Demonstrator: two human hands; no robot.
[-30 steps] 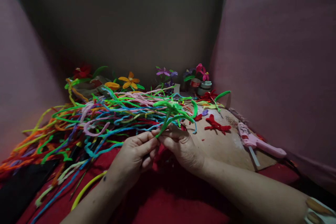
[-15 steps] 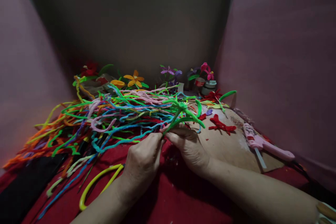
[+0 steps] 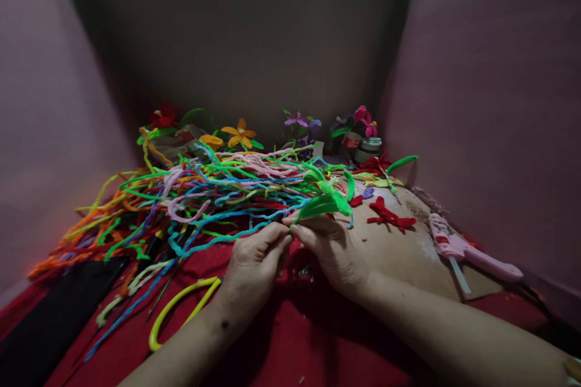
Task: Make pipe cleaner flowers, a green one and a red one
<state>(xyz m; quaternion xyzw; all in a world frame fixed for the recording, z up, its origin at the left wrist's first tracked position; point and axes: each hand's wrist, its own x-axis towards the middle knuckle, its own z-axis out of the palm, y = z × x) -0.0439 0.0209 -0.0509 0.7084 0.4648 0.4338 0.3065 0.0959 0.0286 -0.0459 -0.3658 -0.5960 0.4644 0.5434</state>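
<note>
Between my hands is a green pipe-cleaner flower (image 3: pixel 324 201) with leaf-like loops, tilted up and to the right. My left hand (image 3: pixel 258 260) pinches the lower end of its stem. Thumb and fingers of my right hand (image 3: pixel 333 254) close on the stem right beside it, just under a broad green leaf. The pinched stem end is mostly hidden by the fingertips. Just beyond my hands lies a tangled heap of coloured pipe cleaners (image 3: pixel 245 184). A yellow-handled tool (image 3: pixel 157 326), partly covered by my left forearm, rests on the red cloth (image 3: pixel 295 338).
At right, a pink glue gun (image 3: pixel 476 254) with a glue stick lies on a cardboard sheet (image 3: pixel 385 260), near a red pipe-cleaner piece (image 3: pixel 391 216). Finished-looking flowers, including an orange one (image 3: pixel 239 133), and a small jar (image 3: pixel 368 148) stand behind. A black flat object (image 3: pixel 63 314) lies left.
The green flower has turned in my fingers, so a broad leaf now faces me. Both hands stay pinched together at the stem. The whole view has shifted slightly.
</note>
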